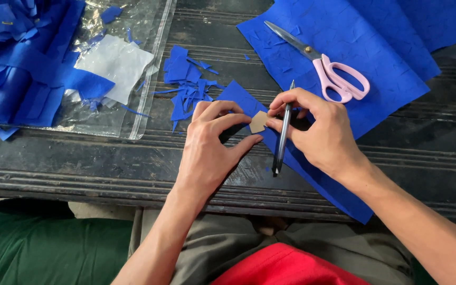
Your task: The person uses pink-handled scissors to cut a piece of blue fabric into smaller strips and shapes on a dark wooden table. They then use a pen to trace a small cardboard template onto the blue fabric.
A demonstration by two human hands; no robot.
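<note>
A small tan card piece sits pinched between both hands, lying on a long blue felt strip on the dark wooden desk. The left hand curls around it, thumb and forefinger closed on its left edge. The right hand grips its right edge and also clasps a dark pen — tip pointing away from the body. Beyond the card piece, up and right, pink-handled scissors lie on a larger blue felt sheet. Left of the card piece lie blue felt scraps, then a clear plastic bag with more felt — cut off at the frame edge. The fingers hide part of the card's outline.
</note>
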